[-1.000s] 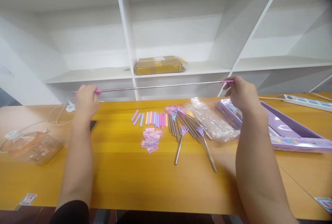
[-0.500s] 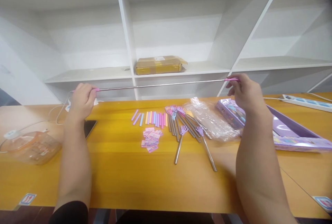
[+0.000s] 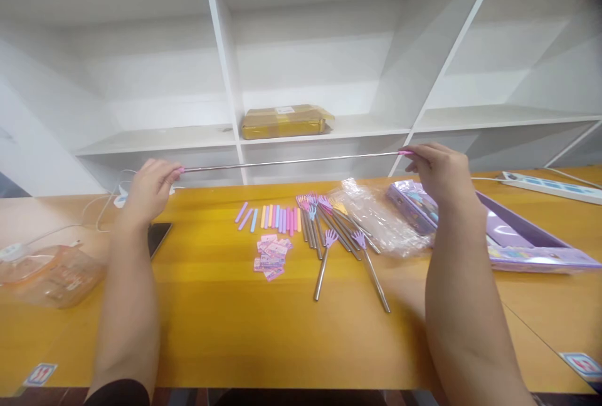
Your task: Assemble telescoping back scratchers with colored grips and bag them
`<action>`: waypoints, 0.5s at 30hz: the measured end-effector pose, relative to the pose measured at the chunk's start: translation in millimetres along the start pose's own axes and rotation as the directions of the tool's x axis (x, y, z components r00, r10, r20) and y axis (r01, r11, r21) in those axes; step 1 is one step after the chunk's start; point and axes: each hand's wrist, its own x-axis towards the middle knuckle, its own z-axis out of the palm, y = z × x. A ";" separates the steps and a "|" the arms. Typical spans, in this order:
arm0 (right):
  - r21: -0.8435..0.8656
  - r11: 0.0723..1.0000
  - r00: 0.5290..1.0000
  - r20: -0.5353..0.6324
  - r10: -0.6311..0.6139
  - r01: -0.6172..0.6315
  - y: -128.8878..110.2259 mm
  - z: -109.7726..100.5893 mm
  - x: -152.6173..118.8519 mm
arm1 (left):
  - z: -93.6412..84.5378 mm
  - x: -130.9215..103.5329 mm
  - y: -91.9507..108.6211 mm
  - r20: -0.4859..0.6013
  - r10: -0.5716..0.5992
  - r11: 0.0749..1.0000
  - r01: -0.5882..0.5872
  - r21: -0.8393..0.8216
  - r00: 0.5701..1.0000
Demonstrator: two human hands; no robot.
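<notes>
An extended telescopic back scratcher (image 3: 291,160) spans the air above the table's back edge, nearly level. My left hand (image 3: 153,189) is closed round its left end, where a bit of pink shows. The pink right end is pinched in my right hand (image 3: 437,167); my fingers mostly cover both ends. Below lie several shortened back scratchers with hand-shaped heads, bunched together, and two purple-headed ones (image 3: 322,268) (image 3: 374,274) lie nearer me. Beside them are a row of coloured tubes (image 3: 281,219) and a loose pile of pink cards (image 3: 271,256).
Crumpled clear plastic (image 3: 376,221) lies right of the bunch, by a purple box (image 3: 527,230). A power strip (image 3: 550,186) sits at the back right. At left are a dark phone-like slab (image 3: 158,236) and an orange-clear bag (image 3: 56,274). A taped carton (image 3: 286,122) rests on the shelf.
The view has shifted slightly. My right hand now covers more of the pink right end. Both hands still hold the stretched back scratcher; the things on the table lie as before.
</notes>
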 end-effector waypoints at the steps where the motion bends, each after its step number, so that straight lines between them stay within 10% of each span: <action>1: -0.012 1.000 1.000 0.024 0.007 -0.007 0.2 1.9 0.0 | 0.9 0.6 2.3 0.015 -0.005 1.000 0.005 0.010 1.000; 11: -0.217 0.973 0.996 0.002 -0.086 0.085 -2.6 9.7 3.5 | 3.0 1.9 10.0 -0.090 0.035 0.999 -0.032 0.038 0.995; 15: -0.186 0.959 0.976 -0.003 -0.218 0.214 -42.5 25.4 -2.1 | 27.2 4.7 43.7 -0.185 0.144 0.989 -0.149 -0.011 0.972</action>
